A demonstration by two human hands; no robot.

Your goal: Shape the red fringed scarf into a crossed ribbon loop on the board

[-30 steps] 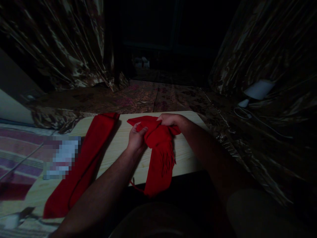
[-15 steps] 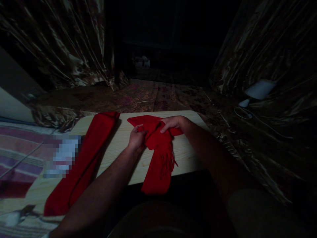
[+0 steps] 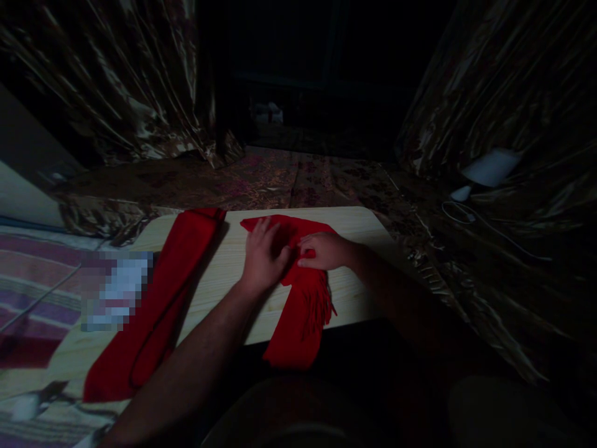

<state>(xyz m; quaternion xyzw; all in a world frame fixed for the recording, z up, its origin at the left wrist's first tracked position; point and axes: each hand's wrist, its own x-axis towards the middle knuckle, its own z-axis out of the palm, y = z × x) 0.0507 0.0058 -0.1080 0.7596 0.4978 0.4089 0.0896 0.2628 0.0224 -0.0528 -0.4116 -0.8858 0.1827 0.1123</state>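
A red fringed scarf [image 3: 301,311] lies bunched on a pale wooden board [image 3: 224,274], one end hanging over the near edge. My left hand [image 3: 263,258] rests flat on the scarf's upper part, fingers stretched out. My right hand [image 3: 323,251] presses down beside it on the same scarf, fingers extended and close together. A second red scarf [image 3: 163,298], folded into a long strip, lies diagonally on the board's left side, untouched.
A blurred white item [image 3: 119,292] sits at the board's left. Shiny brown patterned fabric [image 3: 280,177] covers the surface behind and hangs at both sides. A white object with a cord [image 3: 487,168] rests at the right. A striped cloth [image 3: 32,280] lies far left.
Both hands released their grip on the bunched scarf and now lie flat on it, pressing it down onto the board. The hanging end has shifted slightly.
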